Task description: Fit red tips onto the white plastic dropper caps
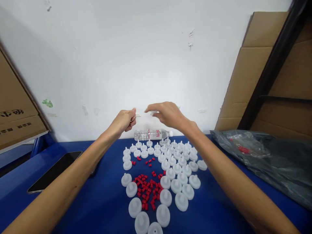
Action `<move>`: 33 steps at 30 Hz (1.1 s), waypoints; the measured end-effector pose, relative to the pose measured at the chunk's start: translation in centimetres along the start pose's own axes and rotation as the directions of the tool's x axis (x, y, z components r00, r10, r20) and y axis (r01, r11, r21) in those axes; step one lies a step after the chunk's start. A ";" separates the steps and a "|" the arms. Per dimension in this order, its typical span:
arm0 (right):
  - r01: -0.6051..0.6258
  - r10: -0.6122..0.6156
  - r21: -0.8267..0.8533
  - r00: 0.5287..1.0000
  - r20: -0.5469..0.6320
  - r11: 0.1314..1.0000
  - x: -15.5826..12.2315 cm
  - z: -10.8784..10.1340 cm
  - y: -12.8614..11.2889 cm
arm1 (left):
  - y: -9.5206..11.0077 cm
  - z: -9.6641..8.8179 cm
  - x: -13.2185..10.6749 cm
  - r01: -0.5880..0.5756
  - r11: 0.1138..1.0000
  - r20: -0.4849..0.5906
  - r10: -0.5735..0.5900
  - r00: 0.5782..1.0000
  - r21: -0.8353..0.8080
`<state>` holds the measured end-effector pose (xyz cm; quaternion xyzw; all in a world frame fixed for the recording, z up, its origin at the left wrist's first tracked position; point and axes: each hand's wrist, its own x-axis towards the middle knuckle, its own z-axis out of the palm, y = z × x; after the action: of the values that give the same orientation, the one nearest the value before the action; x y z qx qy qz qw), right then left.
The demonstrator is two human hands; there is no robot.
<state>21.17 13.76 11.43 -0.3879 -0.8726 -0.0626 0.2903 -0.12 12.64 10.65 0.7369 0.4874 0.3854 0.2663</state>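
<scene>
Spreading over the blue tabletop point(107, 211), from the near edge of view back toward the wall, are many white, round plastic caps with short central spouts point(181, 201); they curve around a loose heap of small red plastic pieces point(145, 188). To the left lies a flat black rectangular device like a phone point(55, 172); to the right, a crumpled dark plastic bag point(275, 165) with red bits showing at one spot. Farther back, a clear plastic bottle with a white-and-red label point(154, 134) lies on its side behind the caps, before the scuffed white wall point(146, 65), with brown cardboard point(234, 84) at the right. Both bare arms reach forward, and the hands hang apart above the bottle. The left hand point(127, 119) is curled closed, thumb over the forefinger; whether it pinches anything cannot be told. The right hand point(168, 113) arches palm down, its thumb and forefinger parted, and motion blurs the tips, so a pale patch between them is unclear. The left forearm partly covers a small dark object, the right one crosses the table beside the caps, and the nearest cap is cut off below.
</scene>
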 end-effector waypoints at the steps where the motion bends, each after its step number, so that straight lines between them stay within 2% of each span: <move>1: -0.027 0.027 0.006 1.000 -0.009 1.000 -0.2 -0.4 0.6 | -0.1 -0.4 0.1 0.006 1.000 0.004 -0.006 1.000 0.011; 5: -0.095 0.094 0.077 0.995 0.018 0.992 -1.1 -1.4 2.8 | -0.7 -0.8 0.5 0.046 0.992 0.096 -0.058 0.994 0.119; 8: -0.096 0.083 0.132 0.991 0.101 0.987 -1.3 -1.0 3.5 | -1.1 0.4 0.4 0.034 0.969 0.176 -0.079 0.981 0.245; 11: -0.075 0.042 0.160 0.979 0.201 0.984 -1.0 0.0 3.7 | -1.0 2.3 -0.3 -0.033 0.939 0.243 -0.054 0.968 0.341; 16: -0.087 0.031 0.146 0.937 0.348 0.985 -0.7 1.4 3.6 | -0.7 4.7 -2.0 -0.103 0.904 0.440 -0.100 0.892 0.414; 20: -0.112 0.048 0.119 0.895 0.443 0.987 -0.7 2.5 3.4 | -0.8 5.4 -2.6 -0.114 0.889 0.516 -0.149 0.844 0.443; 22: -0.120 0.066 0.087 0.882 0.467 0.989 -0.8 3.3 3.3 | -0.8 5.4 -2.5 -0.113 0.881 0.507 -0.156 0.848 0.459; 27: -0.106 0.076 0.020 0.826 0.559 0.994 -0.9 4.9 3.2 | -0.3 4.6 -1.9 -0.119 0.862 0.371 -0.084 0.925 0.492; 33: -0.078 0.091 -0.049 0.755 0.649 0.996 -1.1 5.4 3.2 | -0.1 3.0 -1.3 -0.137 0.843 0.257 -0.002 0.966 0.520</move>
<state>21.55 17.06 6.05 -0.4273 -0.8999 0.0811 -0.0315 2.04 11.43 8.45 0.8407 0.5116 0.1490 0.0961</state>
